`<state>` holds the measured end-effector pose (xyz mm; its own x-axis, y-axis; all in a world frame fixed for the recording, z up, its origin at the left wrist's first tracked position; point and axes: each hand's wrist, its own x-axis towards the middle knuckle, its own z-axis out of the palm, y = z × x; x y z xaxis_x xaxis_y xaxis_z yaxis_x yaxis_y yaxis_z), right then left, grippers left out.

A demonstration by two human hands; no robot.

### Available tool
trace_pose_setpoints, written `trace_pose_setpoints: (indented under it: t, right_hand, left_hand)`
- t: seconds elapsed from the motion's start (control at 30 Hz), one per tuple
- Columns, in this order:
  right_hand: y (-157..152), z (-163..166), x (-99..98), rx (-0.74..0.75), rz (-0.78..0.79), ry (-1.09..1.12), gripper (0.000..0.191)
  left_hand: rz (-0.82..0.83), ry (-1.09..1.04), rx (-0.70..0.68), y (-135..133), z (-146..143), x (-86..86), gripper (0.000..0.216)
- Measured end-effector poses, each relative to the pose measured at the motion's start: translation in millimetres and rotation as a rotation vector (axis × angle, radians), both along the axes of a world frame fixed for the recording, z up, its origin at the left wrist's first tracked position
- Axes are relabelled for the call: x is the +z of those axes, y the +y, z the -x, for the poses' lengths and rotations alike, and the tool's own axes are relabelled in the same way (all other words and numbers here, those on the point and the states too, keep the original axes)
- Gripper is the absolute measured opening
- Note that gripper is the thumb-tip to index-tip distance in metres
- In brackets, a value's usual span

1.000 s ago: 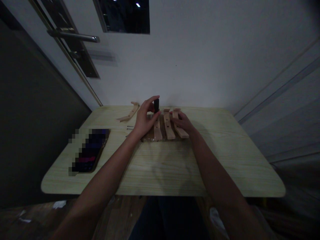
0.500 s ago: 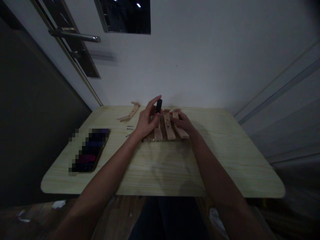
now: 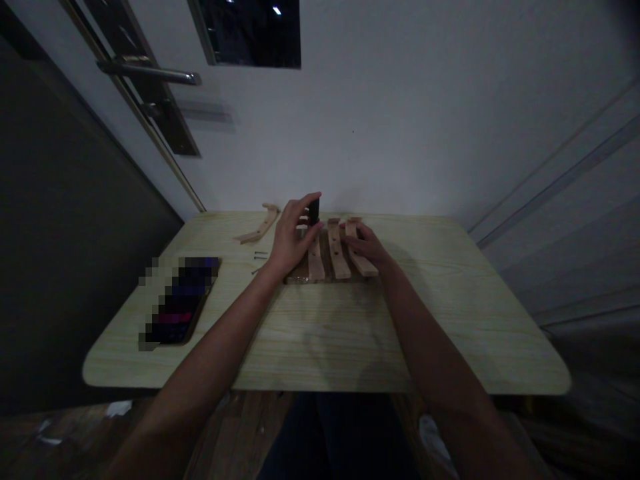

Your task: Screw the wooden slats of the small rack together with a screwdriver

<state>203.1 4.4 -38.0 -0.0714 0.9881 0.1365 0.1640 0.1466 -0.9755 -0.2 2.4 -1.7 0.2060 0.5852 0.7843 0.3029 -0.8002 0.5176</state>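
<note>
My left hand [image 3: 293,243] has its fingers closed round an upright black screwdriver [image 3: 314,211]; only the handle shows, the shaft and tip being hidden. It stands over the left curved wooden hook [image 3: 315,259]. Beside that lies the middle wooden hook [image 3: 337,252], with dark holes in its face. My right hand [image 3: 366,244] grips the right wooden hook [image 3: 364,263] from its right side. All three hooks lie across a brown board [image 3: 299,275], partly covered by the hooks and my hands.
A loose wooden hook [image 3: 261,228] lies at the back left of the table [image 3: 320,340]. Several thin screws [image 3: 260,257] rest left of the board. Nearer me on the left is a phone [image 3: 187,303]. Behind the table rises a white door with a metal handle [image 3: 165,75].
The black screwdriver has shifted slightly left and stands more upright. My left fingers have moved with it. My right hand and the hooks look unchanged.
</note>
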Motion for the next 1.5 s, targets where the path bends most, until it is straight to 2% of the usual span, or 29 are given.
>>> trace_pose_setpoints:
  t: [0.1,0.33,0.5,0.7,0.93,1.03,1.4,1.5]
  right_hand:
    - [0.1,0.0,-0.4,-0.013,-0.034,-0.005,0.041]
    - [0.5,0.2,0.3,-0.008,-0.012,0.004,0.043]
    - [0.5,0.7,1.1,-0.020,-0.012,0.017,0.042]
    - [2.9,0.3,-2.4,-0.028,-0.037,-0.013,0.041]
    - [2.6,2.1,-2.9,-0.038,-0.049,-0.029,0.040]
    - [-0.3,3.6,0.0,-0.038,-0.052,0.002,0.038]
    - [1.8,3.7,-3.5,-0.026,-0.093,-0.049,0.039]
    - [2.6,4.3,-4.7,-0.043,-0.097,-0.040,0.039]
  left_hand:
    - [-0.012,-0.013,0.052,1.3,1.0,0.0,0.048]
    - [0.008,-0.017,0.039,1.0,1.3,0.2,0.055]
    - [0.005,0.016,-0.014,-4.0,-0.2,3.3,0.060]
    - [0.027,-0.004,-0.082,-5.5,0.1,3.2,0.048]
    - [-0.083,0.015,0.122,-1.7,1.8,4.0,0.048]
    - [-0.093,0.016,0.139,0.1,2.2,2.9,0.049]
    - [-0.034,-0.012,-0.001,-4.3,0.6,2.5,0.061]
    - [0.001,-0.046,-0.043,-6.9,1.0,2.9,0.057]
